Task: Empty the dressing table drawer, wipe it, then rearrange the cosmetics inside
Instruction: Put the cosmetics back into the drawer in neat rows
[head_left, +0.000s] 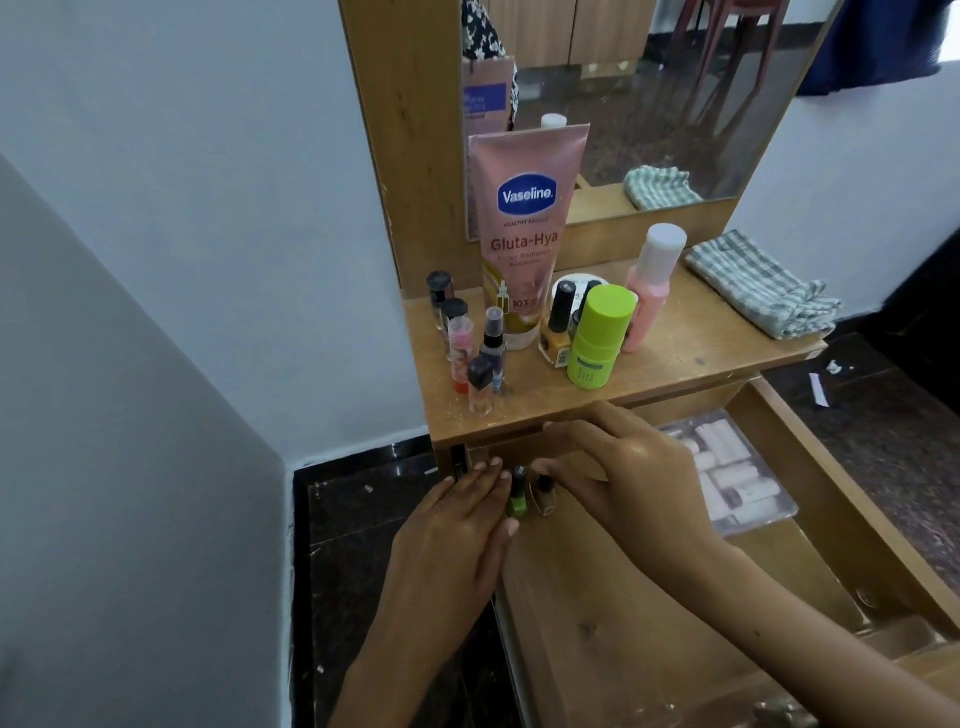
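The wooden drawer (597, 597) stands pulled out under the dressing table top (675, 353). In its far left corner two small nail polish bottles stand side by side, a green one (517, 500) and a tan one (545, 496). My left hand (457, 540) lies beside the green bottle with straight fingers, touching its left side. My right hand (628, 478) hovers over the tan bottle, fingers loosely bent, its thumb at the black cap. A clear plastic box of small tubes (727, 467) lies at the drawer's back right.
On the table top stand a pink Vaseline tube (524, 218), a lime green bottle (597, 338), a pink bottle (649, 291), a yellow nail polish (556, 332) and several small bottles (480, 364) at the left. A folded striped cloth (763, 283) lies at the right. A mirror (649, 104) rises behind.
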